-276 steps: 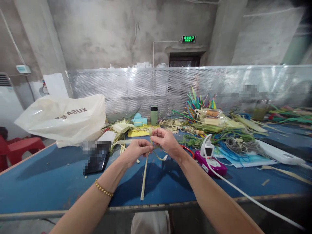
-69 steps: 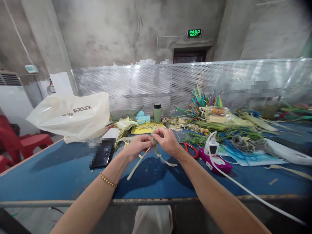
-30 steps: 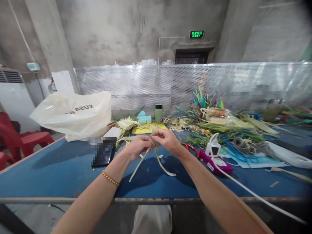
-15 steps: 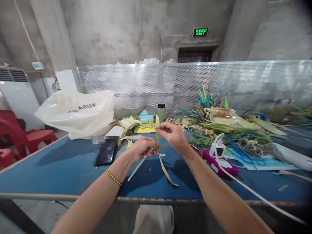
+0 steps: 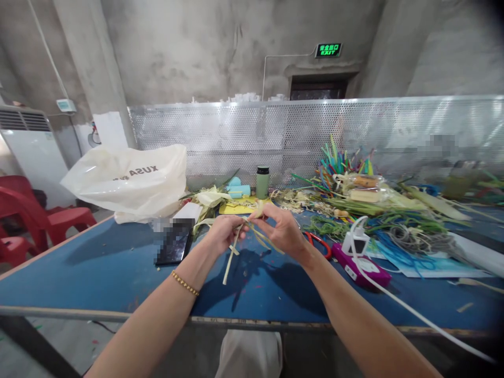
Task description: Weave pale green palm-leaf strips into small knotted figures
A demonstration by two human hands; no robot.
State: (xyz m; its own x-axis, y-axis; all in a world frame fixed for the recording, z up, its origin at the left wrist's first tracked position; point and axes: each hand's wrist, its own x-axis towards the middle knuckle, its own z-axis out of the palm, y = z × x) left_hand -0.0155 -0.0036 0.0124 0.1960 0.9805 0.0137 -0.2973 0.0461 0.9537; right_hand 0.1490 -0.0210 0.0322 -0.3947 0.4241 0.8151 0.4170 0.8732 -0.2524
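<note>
Pale green-yellow leaf strips [image 5: 232, 257] are pinched between my two hands above the blue table [image 5: 129, 294]. My left hand [image 5: 226, 233] is closed on them, with one strip hanging down below its fingertips and a short piece sticking out beside it. Close by on the right, my right hand [image 5: 279, 226] is also closed on the strips. A folded bit shows over its fingers, and thin lengths slant down to the right under the palm. Exactly how the strips cross between the fingertips is too small to make out.
A phone [image 5: 173, 244] and a white plastic bag [image 5: 129, 181] lie to the left. Behind my hands stands a green bottle [image 5: 262, 184]. Red-handled scissors [image 5: 321, 245], a purple power block [image 5: 362, 265] with a white cable, and heaped fibres [image 5: 409, 233] are on the right.
My right hand has come down and closer to my left. The strip that stood upright is now bent over, and the long one hanging at the right has lifted towards my right hand.
</note>
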